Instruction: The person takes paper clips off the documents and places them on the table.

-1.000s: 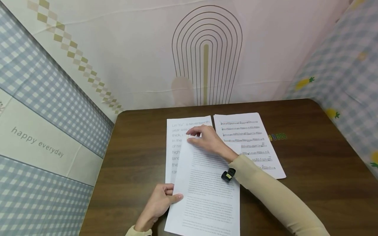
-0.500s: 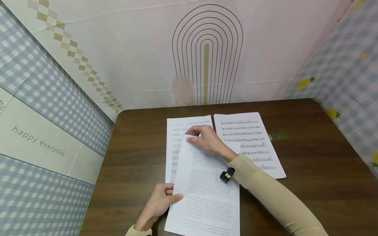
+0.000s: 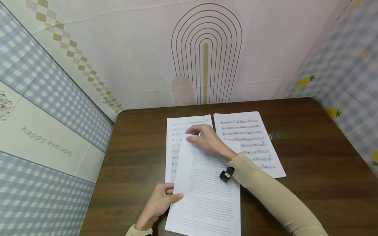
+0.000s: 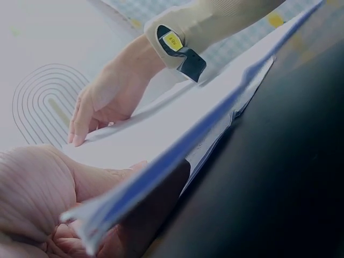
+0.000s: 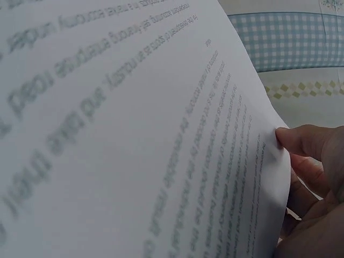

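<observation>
A stack of printed sheets (image 3: 211, 193), covered in small text, is held slightly raised over the table's front middle. My left hand (image 3: 157, 200) grips its left edge, thumb on top and the other fingers underneath. At the top left corner, my right hand (image 3: 206, 139) pinches the sheets between thumb and fingers. A tiny yellowish mark shows at that corner, too small to identify. In the left wrist view, several layered paper edges (image 4: 177, 156) run through the left hand. The right wrist view has the right thumb and fingers (image 5: 317, 142) at the paper's edge.
Beneath the held sheets lies a large-print page (image 3: 174, 164), partly covered. To its right is a stack of sheet music (image 3: 245, 129). Several coloured paper clips (image 3: 277, 135) lie in a row beside the music on the brown table (image 3: 133, 147). Patterned cloths hang around the table.
Both hands keep their hold on the sheets, with hardly any movement. The head view shifts very slightly, and the left cloth hanging moves a little to the right.
</observation>
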